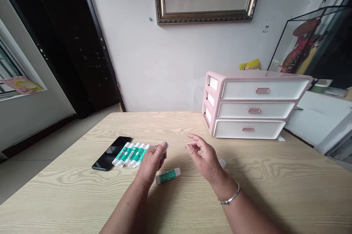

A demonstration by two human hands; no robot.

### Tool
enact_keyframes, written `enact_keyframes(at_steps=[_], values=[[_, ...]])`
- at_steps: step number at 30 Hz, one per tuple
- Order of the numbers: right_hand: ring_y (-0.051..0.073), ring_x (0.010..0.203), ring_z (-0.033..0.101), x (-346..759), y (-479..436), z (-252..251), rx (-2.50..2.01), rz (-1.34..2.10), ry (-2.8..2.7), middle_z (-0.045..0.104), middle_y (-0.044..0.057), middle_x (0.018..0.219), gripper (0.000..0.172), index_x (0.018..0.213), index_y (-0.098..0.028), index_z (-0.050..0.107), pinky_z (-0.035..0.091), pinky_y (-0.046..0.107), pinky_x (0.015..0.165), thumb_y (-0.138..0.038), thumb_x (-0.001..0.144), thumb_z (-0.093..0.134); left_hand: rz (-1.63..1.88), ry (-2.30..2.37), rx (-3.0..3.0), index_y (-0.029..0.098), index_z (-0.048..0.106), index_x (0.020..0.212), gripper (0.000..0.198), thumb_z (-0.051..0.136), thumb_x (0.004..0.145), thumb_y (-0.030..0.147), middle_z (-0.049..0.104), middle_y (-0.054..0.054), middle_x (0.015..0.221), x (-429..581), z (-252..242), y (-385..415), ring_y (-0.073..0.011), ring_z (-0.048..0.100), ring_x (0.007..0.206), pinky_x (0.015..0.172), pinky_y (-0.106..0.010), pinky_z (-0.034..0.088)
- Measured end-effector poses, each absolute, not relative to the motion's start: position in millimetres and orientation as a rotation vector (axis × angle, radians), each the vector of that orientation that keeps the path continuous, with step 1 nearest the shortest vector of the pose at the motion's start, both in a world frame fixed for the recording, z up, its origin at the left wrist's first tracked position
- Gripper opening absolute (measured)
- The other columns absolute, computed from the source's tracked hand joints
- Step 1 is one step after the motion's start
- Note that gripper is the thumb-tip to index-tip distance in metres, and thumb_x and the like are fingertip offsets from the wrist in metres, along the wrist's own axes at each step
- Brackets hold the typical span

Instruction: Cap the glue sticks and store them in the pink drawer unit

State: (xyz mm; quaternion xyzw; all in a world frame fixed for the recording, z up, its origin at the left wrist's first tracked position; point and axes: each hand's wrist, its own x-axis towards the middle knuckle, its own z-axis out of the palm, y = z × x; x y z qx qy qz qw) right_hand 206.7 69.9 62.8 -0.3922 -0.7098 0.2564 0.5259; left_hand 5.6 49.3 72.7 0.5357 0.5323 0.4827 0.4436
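My left hand (152, 160) is closed around a green-and-white glue stick (165, 146), its thumb resting near the white end; most of the tube is hidden by the fingers. Across a small gap to the right, my right hand (202, 157) hovers with loosely curled fingers apart and nothing between them. On the table below my hands lies another glue stick (168, 176), on its side and slightly slanted. Several more glue sticks (129, 155) lie side by side in a row just left of my left hand. A white piece (222, 163), partly hidden, shows behind my right wrist.
A black phone (111, 154) lies at the left end of the row. At the back right of the wooden table (82, 204) stands a pink-and-white drawer unit (255, 107), with a yellow packet (250, 65) behind its top. The wall (165, 69) rises behind the table.
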Motion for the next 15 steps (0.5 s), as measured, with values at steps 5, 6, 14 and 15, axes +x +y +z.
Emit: enact_keyframes(at_steps=[5,6,14,15], values=[[0.017,0.077,0.066,205.3,68.9,62.4,-0.979,0.623,-1.728,0.072,0.005,0.086,0.031,0.121,-0.021,0.062,0.052,0.028,0.073,-0.038,0.097,0.052,1.277,1.315,1.200,0.019,0.049,0.057,0.046,0.043,0.086,0.054,0.041,0.003,0.048,2.0,70.2,52.5,-0.0089,0.033,0.045,0.044,-0.023,0.023],[0.017,0.077,0.066,204.6,68.3,61.5,-0.981,0.615,-1.745,0.072,0.004,0.085,0.030,0.119,-0.021,0.063,0.052,0.028,0.073,-0.038,0.098,0.051,1.296,1.309,1.187,0.019,0.048,0.056,0.045,0.043,0.085,0.053,0.041,0.003,0.047,0.4,68.2,54.0,-0.0090,0.033,0.044,0.044,-0.022,0.023],[0.015,0.070,0.064,203.6,68.3,60.8,-0.981,0.571,-1.768,0.070,0.002,0.080,0.027,0.112,-0.022,0.066,0.050,0.026,0.068,-0.039,0.099,0.050,1.341,1.332,1.170,0.020,0.047,0.056,0.043,0.042,0.084,0.053,0.041,0.003,0.047,-3.1,61.9,57.5,-0.0111,0.035,0.046,0.045,-0.023,0.025],[0.014,0.070,0.064,203.9,68.5,61.8,-0.982,0.567,-1.769,0.069,0.002,0.079,0.027,0.111,-0.021,0.066,0.049,0.026,0.068,-0.039,0.099,0.049,1.330,1.366,1.167,0.020,0.046,0.057,0.044,0.042,0.085,0.055,0.041,0.003,0.048,-2.8,64.5,56.7,-0.0116,0.036,0.046,0.046,-0.024,0.026]])
